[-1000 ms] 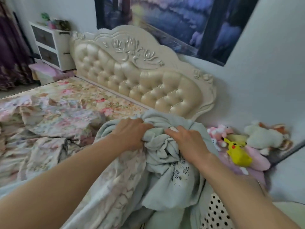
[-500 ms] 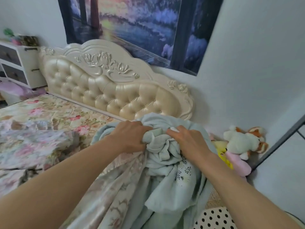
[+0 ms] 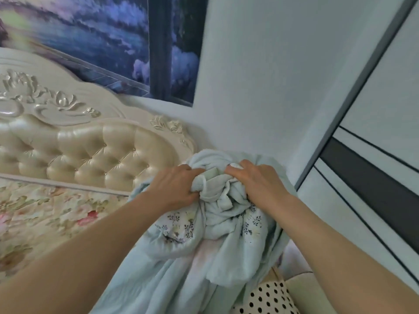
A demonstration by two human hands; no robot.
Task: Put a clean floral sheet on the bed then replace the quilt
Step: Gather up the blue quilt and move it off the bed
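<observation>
1. My left hand [image 3: 179, 186] and right hand [image 3: 258, 184] are both up in front of me, each with its grip closed: fingers curled tight into a bunched wad of pale blue-green bedding [image 3: 217, 200].
2. The bundle hangs from my two fists down past my forearms. Small dark sprigs show on the turned-out folds, so I take it for the floral sheet or the quilt; which one I cannot tell while it is this crumpled.
3. It is held over the corner of the bed [image 3: 52, 214], just beside the padded headboard [image 3: 95, 152] and near the wall. The mattress already carries a rose-patterned cover.
4. To do this step well, I judge I should find an edge or corner first, not shake the whole knot. I would keep one fist anchored and let the other work along the hem.
5. Then I would spread my arms wide so the cloth opens flat before it goes down.
6. A spotted cushion [image 3: 265, 300] sits below the hanging cloth; I would lift clear of it so nothing snags or drags.
</observation>
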